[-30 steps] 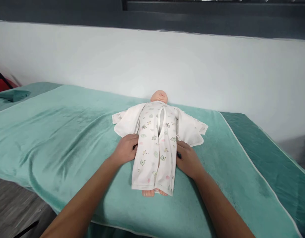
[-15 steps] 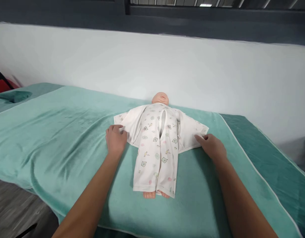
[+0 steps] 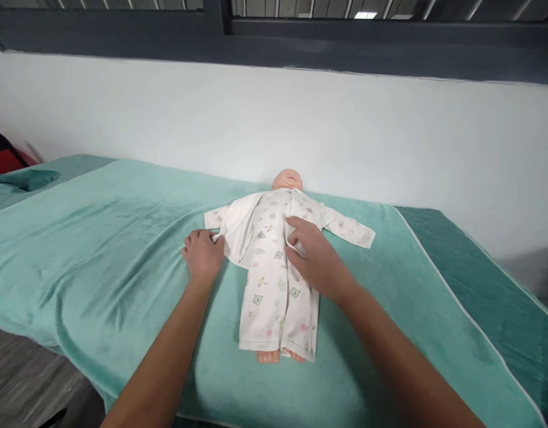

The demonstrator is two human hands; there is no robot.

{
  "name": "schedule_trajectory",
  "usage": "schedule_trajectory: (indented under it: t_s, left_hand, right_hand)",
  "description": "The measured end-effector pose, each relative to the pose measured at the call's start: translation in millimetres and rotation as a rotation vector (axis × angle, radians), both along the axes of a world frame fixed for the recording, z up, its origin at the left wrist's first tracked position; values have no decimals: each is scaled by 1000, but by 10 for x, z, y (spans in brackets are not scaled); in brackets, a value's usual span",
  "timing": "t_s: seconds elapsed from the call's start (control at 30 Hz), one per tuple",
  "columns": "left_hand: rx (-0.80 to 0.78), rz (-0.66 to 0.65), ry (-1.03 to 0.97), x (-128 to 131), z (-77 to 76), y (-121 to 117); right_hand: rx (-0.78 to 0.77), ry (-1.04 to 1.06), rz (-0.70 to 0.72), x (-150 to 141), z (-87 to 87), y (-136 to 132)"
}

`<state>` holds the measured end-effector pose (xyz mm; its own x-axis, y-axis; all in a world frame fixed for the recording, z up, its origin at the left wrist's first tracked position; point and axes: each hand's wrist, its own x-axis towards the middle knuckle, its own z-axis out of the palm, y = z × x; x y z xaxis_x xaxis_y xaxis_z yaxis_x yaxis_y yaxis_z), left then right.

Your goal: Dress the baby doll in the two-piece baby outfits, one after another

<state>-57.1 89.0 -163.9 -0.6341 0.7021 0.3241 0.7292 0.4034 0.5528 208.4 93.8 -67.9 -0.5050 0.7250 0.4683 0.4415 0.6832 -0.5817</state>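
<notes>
A baby doll (image 3: 287,179) lies on its back, dressed in a white printed top and trousers (image 3: 265,297), its bare feet showing below the hems. On the left, my left hand (image 3: 203,252) pinches the edge of the baby top's open flap (image 3: 241,229), which spreads out beside the body. My right hand (image 3: 316,255) is over the doll's middle, its fingers curled at the edge of the right flap, which lies across the chest. That hand partly hides the cloth it grips. The printed right sleeve (image 3: 349,230) now lies uncovered, stretched outward.
A light green velvety sheet (image 3: 122,238) covers the bed, with a darker green cover (image 3: 470,273) along the right. Behind the doll's head rises a white wall (image 3: 274,119) under a dark window frame (image 3: 301,47). Something red and black (image 3: 6,151) stands at the far left.
Both hands moved from beside the legs out to the top's flaps. My right hand then brought the right flap inward over the chest, while my left hand stayed on the left flap.
</notes>
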Motion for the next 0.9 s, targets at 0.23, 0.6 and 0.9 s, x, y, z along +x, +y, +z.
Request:
schedule_trajectory:
  t_s: [0.23, 0.6, 0.9]
  left_hand:
    - [193, -118, -251, -4, 21, -38]
    - [454, -281, -766, 41, 68, -81]
    - [526, -634, -1068, 522, 727, -22]
  right_hand:
    - [210, -113, -281, 175, -230, -264]
    - [-63, -226, 7, 147, 133, -48]
    - [-222, 267, -265, -294, 168, 623]
